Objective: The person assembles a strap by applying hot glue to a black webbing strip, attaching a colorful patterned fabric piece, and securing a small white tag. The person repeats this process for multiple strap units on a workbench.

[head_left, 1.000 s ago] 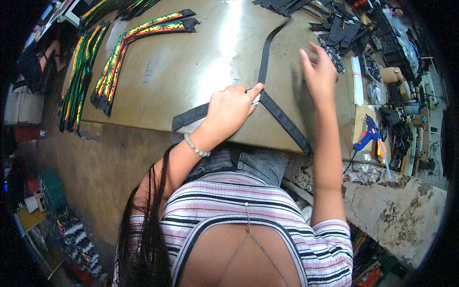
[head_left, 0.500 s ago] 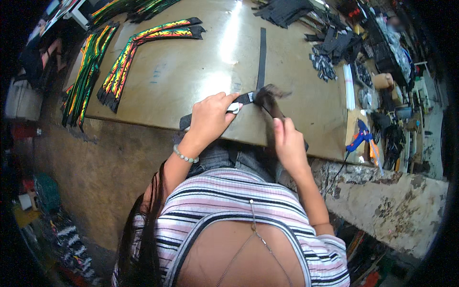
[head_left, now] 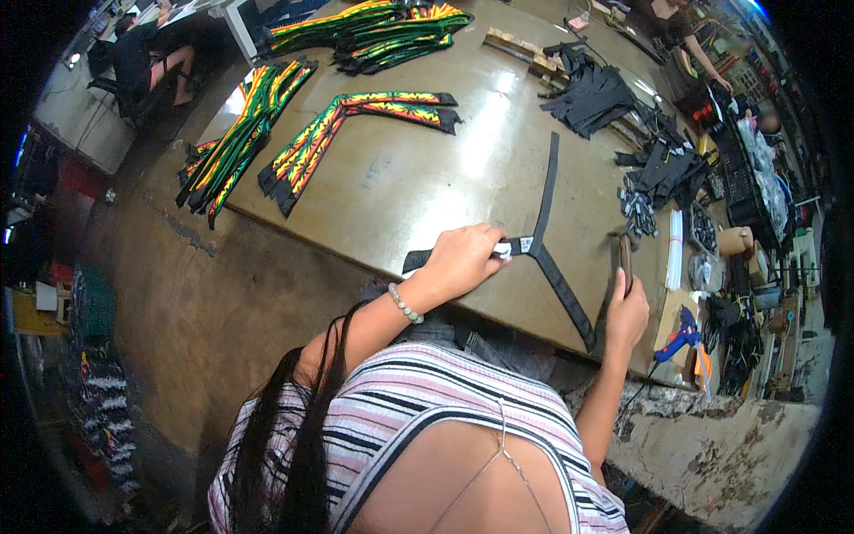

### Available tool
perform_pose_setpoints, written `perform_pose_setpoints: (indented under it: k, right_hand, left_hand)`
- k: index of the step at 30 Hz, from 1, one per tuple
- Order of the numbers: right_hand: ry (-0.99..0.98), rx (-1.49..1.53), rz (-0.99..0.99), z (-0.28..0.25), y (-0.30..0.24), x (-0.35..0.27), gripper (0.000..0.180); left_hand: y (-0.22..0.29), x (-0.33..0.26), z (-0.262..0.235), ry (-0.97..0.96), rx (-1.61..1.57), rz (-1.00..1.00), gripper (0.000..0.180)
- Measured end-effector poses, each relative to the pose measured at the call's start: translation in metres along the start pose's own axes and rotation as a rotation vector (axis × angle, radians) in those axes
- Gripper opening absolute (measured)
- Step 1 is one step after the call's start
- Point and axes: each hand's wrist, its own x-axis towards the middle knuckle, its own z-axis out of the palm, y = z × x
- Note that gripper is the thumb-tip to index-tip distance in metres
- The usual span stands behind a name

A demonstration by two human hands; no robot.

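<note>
A black webbing strap assembly (head_left: 564,294) lies in a Y shape on the table, one leg pointing away, one toward the near edge and one to the left. My left hand (head_left: 464,260) closes over the left leg, fingers pinched beside a small white piece (head_left: 503,250) close to the joint. A small light label (head_left: 526,244) shows at the joint. To the right, apart from the strap, my right hand (head_left: 628,313) grips the brown handle of a hammer (head_left: 625,260). Its dark head points away from me, near the small buckles.
Patterned green, yellow and red strips (head_left: 240,133) lie in bundles at the left and back of the table (head_left: 391,205). Black strap pieces (head_left: 592,98), small buckles (head_left: 637,209) and white sticks (head_left: 674,249) lie right. A blue glue gun (head_left: 680,335) rests at the right edge. Two people work farther off.
My right hand has drawn the hammer from the strap joint out to the right, uncovering the near leg. My left hand still holds the strap. The whole view has shifted.
</note>
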Motion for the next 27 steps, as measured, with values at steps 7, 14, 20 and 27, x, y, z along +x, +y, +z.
perform_pose_setpoints:
  k: [7,14,20,27]
  right_hand:
    - [0.037,0.042,-0.301,0.011,-0.033,-0.022,0.034]
    - [-0.123,0.278,-0.417,0.028,-0.095,-0.034,0.032]
    - [-0.199,0.532,-0.414,0.034,-0.121,0.023,0.021]
    - [-0.38,0.909,-0.413,0.008,-0.109,0.162,0.023]
  left_hand:
    - [-0.046,0.099,-0.047,0.09,0.111,-0.043,0.041]
    - [-0.087,0.225,-0.075,0.018,0.628,-0.088,0.051]
    - [-0.027,0.157,-0.122,-0.225,-0.104,0.325,0.067]
    - [0.034,-0.065,-0.248,-0.491,-0.716,1.077,0.042]
